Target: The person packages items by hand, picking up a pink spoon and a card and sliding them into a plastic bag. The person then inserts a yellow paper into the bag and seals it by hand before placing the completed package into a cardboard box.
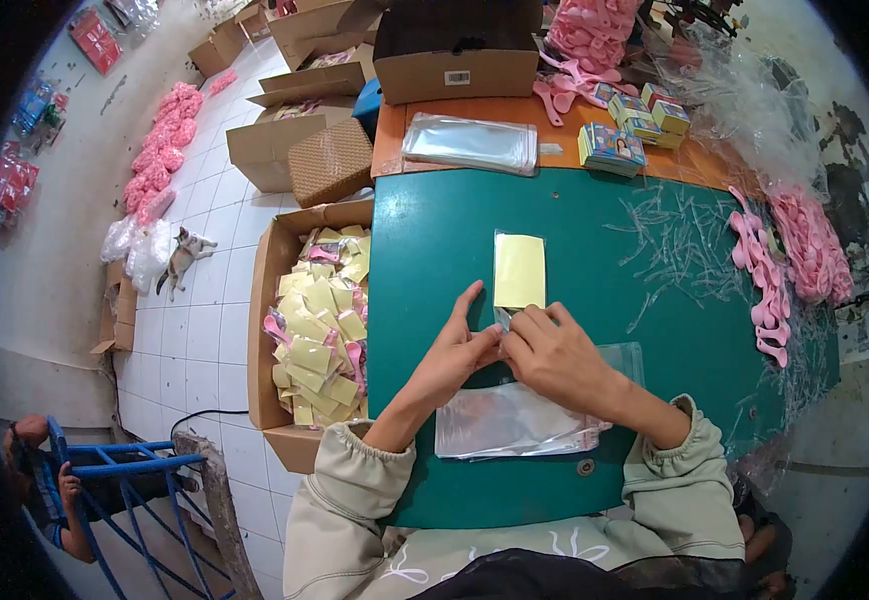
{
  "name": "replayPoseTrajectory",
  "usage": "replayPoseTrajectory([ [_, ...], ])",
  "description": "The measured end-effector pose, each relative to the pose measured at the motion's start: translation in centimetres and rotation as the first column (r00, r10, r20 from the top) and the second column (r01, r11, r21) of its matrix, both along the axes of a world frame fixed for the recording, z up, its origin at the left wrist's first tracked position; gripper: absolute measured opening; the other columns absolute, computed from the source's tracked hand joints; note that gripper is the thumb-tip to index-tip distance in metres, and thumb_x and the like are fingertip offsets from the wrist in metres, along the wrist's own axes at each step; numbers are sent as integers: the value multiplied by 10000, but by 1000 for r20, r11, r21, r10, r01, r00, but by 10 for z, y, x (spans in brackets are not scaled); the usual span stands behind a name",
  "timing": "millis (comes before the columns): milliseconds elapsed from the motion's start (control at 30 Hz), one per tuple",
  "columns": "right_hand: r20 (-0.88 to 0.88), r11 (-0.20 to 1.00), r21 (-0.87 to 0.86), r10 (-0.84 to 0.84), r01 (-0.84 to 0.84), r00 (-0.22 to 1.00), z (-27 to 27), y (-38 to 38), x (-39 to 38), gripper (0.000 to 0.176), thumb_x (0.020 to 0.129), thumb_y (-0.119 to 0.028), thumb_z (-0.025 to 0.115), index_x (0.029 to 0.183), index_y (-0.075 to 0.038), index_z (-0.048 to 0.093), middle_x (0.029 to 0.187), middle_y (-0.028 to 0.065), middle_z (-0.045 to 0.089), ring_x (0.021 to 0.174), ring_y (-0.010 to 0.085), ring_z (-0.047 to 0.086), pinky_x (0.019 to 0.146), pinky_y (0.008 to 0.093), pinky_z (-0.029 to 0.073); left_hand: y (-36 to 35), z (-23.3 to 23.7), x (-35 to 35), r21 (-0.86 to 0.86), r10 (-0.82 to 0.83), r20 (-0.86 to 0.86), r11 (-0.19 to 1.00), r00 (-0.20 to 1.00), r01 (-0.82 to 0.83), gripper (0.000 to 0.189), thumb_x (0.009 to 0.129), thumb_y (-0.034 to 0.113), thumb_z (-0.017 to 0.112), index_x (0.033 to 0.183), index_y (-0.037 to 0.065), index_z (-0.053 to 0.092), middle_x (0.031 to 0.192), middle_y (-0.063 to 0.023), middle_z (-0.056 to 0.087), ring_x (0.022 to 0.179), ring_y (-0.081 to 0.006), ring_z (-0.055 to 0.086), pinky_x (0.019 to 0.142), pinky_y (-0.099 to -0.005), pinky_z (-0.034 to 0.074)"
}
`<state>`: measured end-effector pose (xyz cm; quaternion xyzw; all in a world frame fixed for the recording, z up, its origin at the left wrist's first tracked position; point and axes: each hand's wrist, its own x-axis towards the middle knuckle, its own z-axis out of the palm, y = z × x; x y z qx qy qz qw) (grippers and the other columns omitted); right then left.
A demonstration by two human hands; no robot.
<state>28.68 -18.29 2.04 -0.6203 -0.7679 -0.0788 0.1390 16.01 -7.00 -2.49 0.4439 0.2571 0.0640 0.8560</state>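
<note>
A clear plastic bag with a yellow card (521, 270) in it lies on the green tabletop in front of me. My left hand (455, 350) pinches the bag's near end with the thumb, while its index finger points up and away. From the other side, my right hand (558, 355) has its bent fingers closed on the same end, close to the left thumb. The fingertips partly hide this end of the bag. Beneath my wrists lies a stack of clear plastic bags (500, 425).
On the left stands a cardboard box (267, 290) full of yellow-card packets and pink spoons. Pink spoons (760, 275) and plastic strips (680, 240) lie to the right. Card stacks (612, 150) and more clear bags (470, 145) sit at the back. A cat (185, 258) is on the floor.
</note>
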Motion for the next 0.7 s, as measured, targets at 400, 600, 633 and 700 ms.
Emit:
replayPoseTrajectory([
  [400,-942,882,-277,-172,-382,287,35,-51,136,158,857,-177,577,791,-56,502,783,-3,433,746,112,450,631,262,403,-1,17,2,113,-50,-8,992,999,50,537,913,21,444,1385,54,190,1062,-224,598,1006,-244,607,835,-290,499],
  [600,269,470,153,-866,869,421,10,-90,192,365,693,-54,595,1025,-16,447,953,164,472,837,336,501,818,411,417,-1,11,3,165,-62,73,985,995,50,277,953,103,398,1212,13,443,1079,-165,606,1019,-206,601,872,-286,481],
  [633,73,703,52,-711,709,700,23,-74,153,397,687,-65,625,1041,-21,451,982,163,453,848,331,507,825,404,417,-3,13,3,135,-48,91,990,995,35,258,955,104,391,1185,11,462,1085,-149,601,1028,-195,594,877,-273,475],
  [700,-394,950,-150,-312,274,865,27,-47,88,570,649,-90,715,1139,-23,431,1042,201,424,910,360,516,779,416,463,-5,18,5,85,-33,123,996,992,23,233,959,105,378,1131,5,501,1098,-118,590,1045,-171,581,888,-247,461],
])
